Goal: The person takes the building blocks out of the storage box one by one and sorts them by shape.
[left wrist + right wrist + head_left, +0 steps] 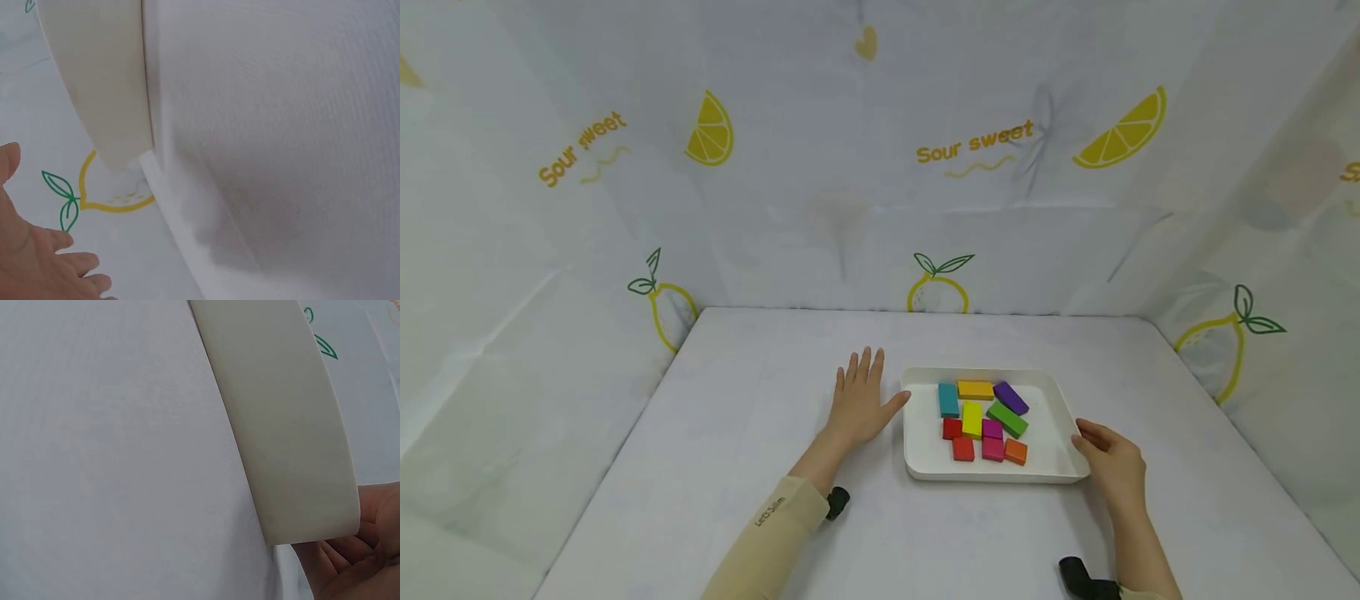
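Here's the white tray (1047, 429) on the counter (760, 383), 10 coloured blocks (972, 420) inside! The right grip (1114, 467) pinches its right edge; the left grip (859, 407), splayed wide, is right at its left edge.

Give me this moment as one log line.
white tray: holds coloured blocks | left hand: spread by left edge, contact unclear | right hand: grips right edge

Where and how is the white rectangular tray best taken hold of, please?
The tray has raised walls, so probably grip both short ones, from left and right: the right hand holds the right wall near its front corner; the left hand, fingers spread, is beside the left one.
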`<state>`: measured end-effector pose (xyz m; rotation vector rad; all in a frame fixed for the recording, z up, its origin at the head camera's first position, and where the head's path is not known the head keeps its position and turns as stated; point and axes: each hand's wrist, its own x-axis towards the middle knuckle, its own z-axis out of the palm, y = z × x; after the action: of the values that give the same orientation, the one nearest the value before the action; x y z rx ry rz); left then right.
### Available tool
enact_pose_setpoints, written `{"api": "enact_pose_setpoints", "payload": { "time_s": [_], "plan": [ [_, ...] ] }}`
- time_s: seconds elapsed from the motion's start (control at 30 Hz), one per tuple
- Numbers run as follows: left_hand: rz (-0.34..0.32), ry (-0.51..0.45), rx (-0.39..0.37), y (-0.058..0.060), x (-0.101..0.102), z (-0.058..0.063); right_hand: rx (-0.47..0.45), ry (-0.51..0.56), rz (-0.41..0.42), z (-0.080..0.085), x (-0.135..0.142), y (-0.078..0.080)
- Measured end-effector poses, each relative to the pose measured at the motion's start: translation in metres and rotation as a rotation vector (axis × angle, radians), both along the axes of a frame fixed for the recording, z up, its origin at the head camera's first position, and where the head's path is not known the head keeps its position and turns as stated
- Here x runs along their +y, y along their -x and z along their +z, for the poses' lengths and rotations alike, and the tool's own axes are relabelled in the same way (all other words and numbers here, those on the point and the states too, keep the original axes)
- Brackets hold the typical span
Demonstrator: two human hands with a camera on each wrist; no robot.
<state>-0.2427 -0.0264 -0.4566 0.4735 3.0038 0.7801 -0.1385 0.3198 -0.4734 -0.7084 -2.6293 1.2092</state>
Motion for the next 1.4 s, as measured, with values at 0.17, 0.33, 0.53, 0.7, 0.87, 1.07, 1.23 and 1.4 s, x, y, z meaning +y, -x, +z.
{"api": "enact_pose_setpoints", "payload": {
  "time_s": [0.17, 0.33, 0.53, 0.7, 0.87, 1.07, 1.23, 1.4],
  "plan": [
    [-0.064, -0.21, 0.016, -0.001, 0.004, 0.0, -0.002, 0.006, -0.002, 0.0, 0.001, -0.001],
    [-0.095, -0.369, -0.027, -0.004, 0.006, -0.001, 0.011, -0.012, -0.016, -0.001, -0.001, -0.002],
    [-0.141, -0.454, -0.059, -0.006, 0.014, -0.003, 0.043, -0.026, -0.025, -0.003, -0.004, 0.0],
    [-0.186, -0.455, -0.096, -0.006, 0.029, -0.002, 0.05, -0.024, -0.027, -0.005, -0.003, 0.0],
    [-0.236, -0.422, -0.115, -0.011, 0.044, -0.001, 0.048, -0.025, -0.024, -0.005, -0.001, -0.002],
    [-0.306, -0.389, -0.108, -0.014, 0.059, 0.0, 0.044, -0.015, -0.033, -0.006, 0.0, -0.002],
    [-0.353, -0.362, -0.132, -0.009, 0.075, -0.005, 0.048, -0.016, -0.032, -0.005, -0.001, -0.002],
    [-0.378, -0.332, -0.173, -0.003, 0.088, -0.007, 0.059, -0.018, -0.031, -0.005, -0.002, -0.004]
  ]
}}
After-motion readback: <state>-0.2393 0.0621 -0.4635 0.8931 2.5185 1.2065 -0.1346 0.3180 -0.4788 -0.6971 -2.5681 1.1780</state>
